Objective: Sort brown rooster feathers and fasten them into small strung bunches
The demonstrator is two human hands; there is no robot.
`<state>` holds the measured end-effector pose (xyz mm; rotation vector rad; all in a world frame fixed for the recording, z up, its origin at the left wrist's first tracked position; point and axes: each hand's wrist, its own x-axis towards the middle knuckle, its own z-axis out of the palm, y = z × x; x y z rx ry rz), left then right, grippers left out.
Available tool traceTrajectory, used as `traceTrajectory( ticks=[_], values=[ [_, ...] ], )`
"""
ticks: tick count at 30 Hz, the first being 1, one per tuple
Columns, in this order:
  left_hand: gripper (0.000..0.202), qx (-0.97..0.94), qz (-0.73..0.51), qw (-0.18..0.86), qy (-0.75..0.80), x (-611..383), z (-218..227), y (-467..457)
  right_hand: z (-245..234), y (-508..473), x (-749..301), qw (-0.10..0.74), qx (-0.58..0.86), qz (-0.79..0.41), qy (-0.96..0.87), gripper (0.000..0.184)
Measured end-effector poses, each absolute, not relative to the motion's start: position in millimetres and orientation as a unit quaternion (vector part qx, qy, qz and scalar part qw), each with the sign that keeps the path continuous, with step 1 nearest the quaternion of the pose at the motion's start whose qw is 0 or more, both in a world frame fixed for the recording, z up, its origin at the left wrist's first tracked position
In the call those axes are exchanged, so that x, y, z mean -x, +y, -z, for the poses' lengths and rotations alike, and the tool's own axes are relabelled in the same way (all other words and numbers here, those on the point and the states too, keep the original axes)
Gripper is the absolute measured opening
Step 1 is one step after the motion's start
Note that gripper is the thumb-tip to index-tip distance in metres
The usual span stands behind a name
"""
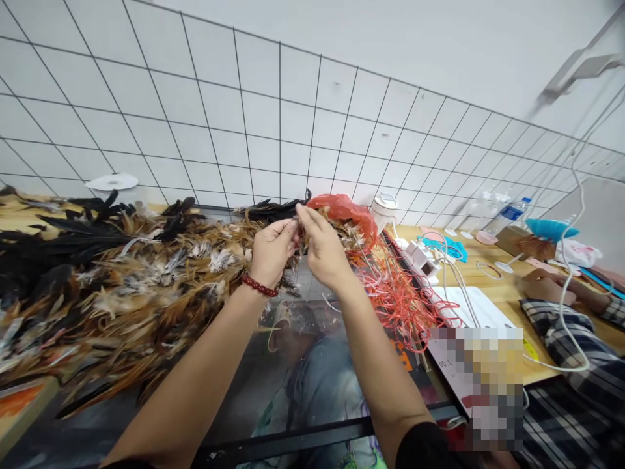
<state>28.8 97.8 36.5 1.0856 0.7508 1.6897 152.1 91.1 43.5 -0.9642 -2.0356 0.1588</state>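
My left hand (pixel 271 251) and my right hand (pixel 323 247) are raised together over a glass table top (pixel 254 384), fingertips pinched against each other on a small bunch of feathers (pixel 299 240). A red bead bracelet (pixel 258 286) circles my left wrist. A large heap of brown, black and white feathers (pixel 122 286) lies to the left of my hands. Just right of them is a tangle of red rubber bands (pixel 405 296) spilling from a red plastic bag (pixel 346 212).
A white tiled wall (pixel 273 117) rises behind the bench. A white cup-like container (pixel 385 212), white cables (pixel 456 277), a water bottle (pixel 508 213) and a wooden table top (pixel 502 290) lie to the right. Another person's plaid sleeve (pixel 571 339) rests at the right edge.
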Motion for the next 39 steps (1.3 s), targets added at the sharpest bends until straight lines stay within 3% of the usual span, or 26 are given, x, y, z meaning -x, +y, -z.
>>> traceTrajectory(
  ticks=[3,8,16,25,35,39],
  values=[
    [0.026,-0.438,-0.683,0.494,0.311,-30.2,-37.9,93.8,-40.9,91.6,-150.9,0.412,0.387,-0.074,-0.822,0.076],
    [0.024,-0.433,-0.67,0.508,0.325,-30.6,-40.6,92.3,-38.4,99.8,-159.3,0.488,0.351,-0.174,-0.78,0.075],
    [0.025,-0.425,-0.667,0.518,0.326,-29.9,-45.3,90.6,-40.6,97.8,-157.0,0.489,0.31,-0.164,-0.799,0.056],
    [0.033,-0.458,-0.576,0.599,0.316,-25.0,-53.7,83.4,-41.4,102.1,-169.2,0.55,0.275,-0.417,-0.67,0.043],
    [0.033,-0.463,-0.561,0.606,0.322,-25.7,-51.9,83.7,-43.5,100.8,-178.0,0.538,0.293,-0.401,-0.681,0.029],
    [0.037,-0.467,-0.554,0.61,0.321,-24.6,-50.6,85.1,-46.5,98.5,-179.2,0.53,0.283,-0.416,-0.682,0.032]
  ],
)
